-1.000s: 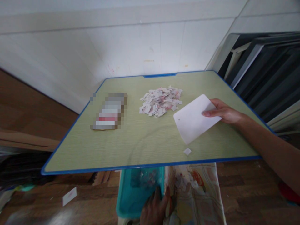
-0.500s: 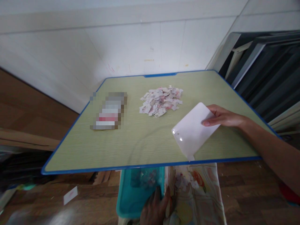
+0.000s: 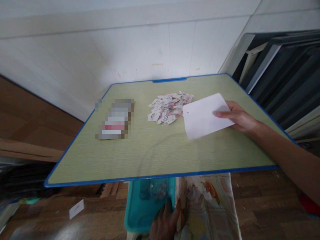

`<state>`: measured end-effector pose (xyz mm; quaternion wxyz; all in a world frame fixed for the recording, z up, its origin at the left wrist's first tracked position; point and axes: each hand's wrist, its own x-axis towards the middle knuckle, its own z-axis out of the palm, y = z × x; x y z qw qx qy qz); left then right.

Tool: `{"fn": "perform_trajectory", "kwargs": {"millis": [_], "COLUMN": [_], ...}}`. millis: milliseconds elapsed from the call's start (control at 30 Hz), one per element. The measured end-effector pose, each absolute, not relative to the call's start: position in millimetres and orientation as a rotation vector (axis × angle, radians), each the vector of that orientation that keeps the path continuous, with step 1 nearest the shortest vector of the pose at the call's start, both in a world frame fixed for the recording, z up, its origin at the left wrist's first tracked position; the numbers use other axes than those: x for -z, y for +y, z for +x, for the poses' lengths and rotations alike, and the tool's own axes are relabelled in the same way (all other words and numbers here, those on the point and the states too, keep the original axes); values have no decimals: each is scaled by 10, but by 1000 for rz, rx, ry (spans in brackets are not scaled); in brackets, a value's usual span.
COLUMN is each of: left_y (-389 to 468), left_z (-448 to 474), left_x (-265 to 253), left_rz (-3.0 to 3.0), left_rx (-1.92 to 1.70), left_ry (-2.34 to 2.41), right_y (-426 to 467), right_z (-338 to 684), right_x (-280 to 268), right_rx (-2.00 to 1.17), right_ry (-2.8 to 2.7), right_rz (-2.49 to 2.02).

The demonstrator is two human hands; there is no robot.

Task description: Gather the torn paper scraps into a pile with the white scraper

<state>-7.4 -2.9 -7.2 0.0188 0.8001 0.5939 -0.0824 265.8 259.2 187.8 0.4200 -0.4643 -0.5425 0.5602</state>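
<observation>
My right hand [image 3: 237, 116] pinches a white rectangular card [image 3: 206, 116] at its right end, thumb on top and fingers underneath. The card has rounded corners and a small dark hole near its left edge. It is held above the table, its left end beside a heap of small torn paper pieces [image 3: 166, 108]. Below the table's front edge, my left hand [image 3: 163, 221] lies with fingers apart at the right rim of a teal plastic tray [image 3: 140, 216]. Small clear and whitish bits [image 3: 157, 190] lie in the tray.
The green table [image 3: 105, 160] has a blue rim and stands against a white wall. A pixelated flat item [image 3: 115, 120] lies on its left. Under the front edge, a patterned cloth [image 3: 210, 216] carries paper scraps. Dark panels [image 3: 282, 66] lean at right; a small card [image 3: 76, 209] lies on the floor.
My right hand has raised and turned the white card, so it lies more level and its left end is nearer the paper heap. My left hand has hardly moved.
</observation>
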Motion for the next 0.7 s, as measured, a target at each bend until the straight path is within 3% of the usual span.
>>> {"fn": "perform_trajectory", "kwargs": {"millis": [267, 700], "left_y": [28, 50], "left_z": [-40, -31], "left_x": [-24, -80], "left_rz": [2484, 2618], "left_rx": [319, 165], "left_ry": [1836, 1878], "right_y": [2824, 2754], "right_z": [2754, 2706], "right_x": [-1742, -1752], "right_rx": [-1092, -1166], "right_ry": [-1062, -1144], "right_rz": [-1099, -1118]}}
